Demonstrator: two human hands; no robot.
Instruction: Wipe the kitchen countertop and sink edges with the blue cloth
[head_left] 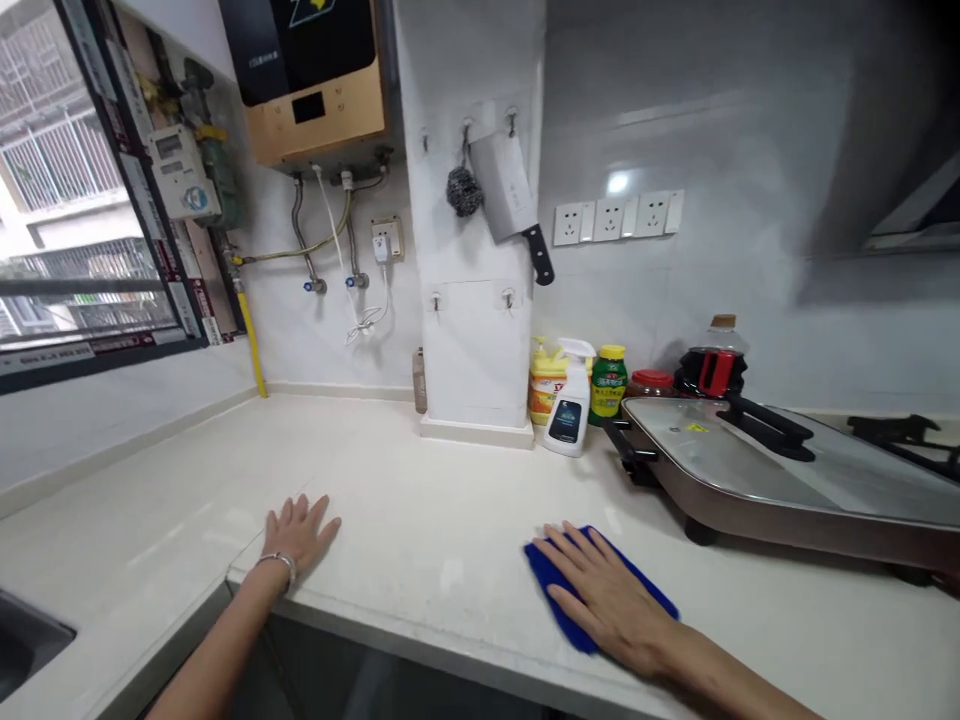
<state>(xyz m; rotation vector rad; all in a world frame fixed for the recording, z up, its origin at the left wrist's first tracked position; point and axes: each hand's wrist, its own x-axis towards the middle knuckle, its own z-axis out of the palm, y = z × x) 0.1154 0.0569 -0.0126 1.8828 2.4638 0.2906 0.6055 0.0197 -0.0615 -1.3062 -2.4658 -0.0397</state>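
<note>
My right hand (611, 600) lies flat on a folded blue cloth (645, 588), pressing it onto the white countertop (420, 520). Its fingers are stretched out across the cloth without gripping it. Further left, my left hand (298, 535) rests palm down near the counter's front corner, fingers spread and holding nothing. A bracelet circles that wrist. Behind the cloth, a white spray bottle (570, 405) stands upright at the foot of the wall pillar.
An electric pan (750, 500) with a glass lid takes up the right side. Near the spray bottle are a yellow pump bottle (543, 385), a green bottle (608, 384) and a red-lidded jar (651, 382). A cleaver (506, 190) hangs on the pillar. A sink edge (37, 620) shows lower left.
</note>
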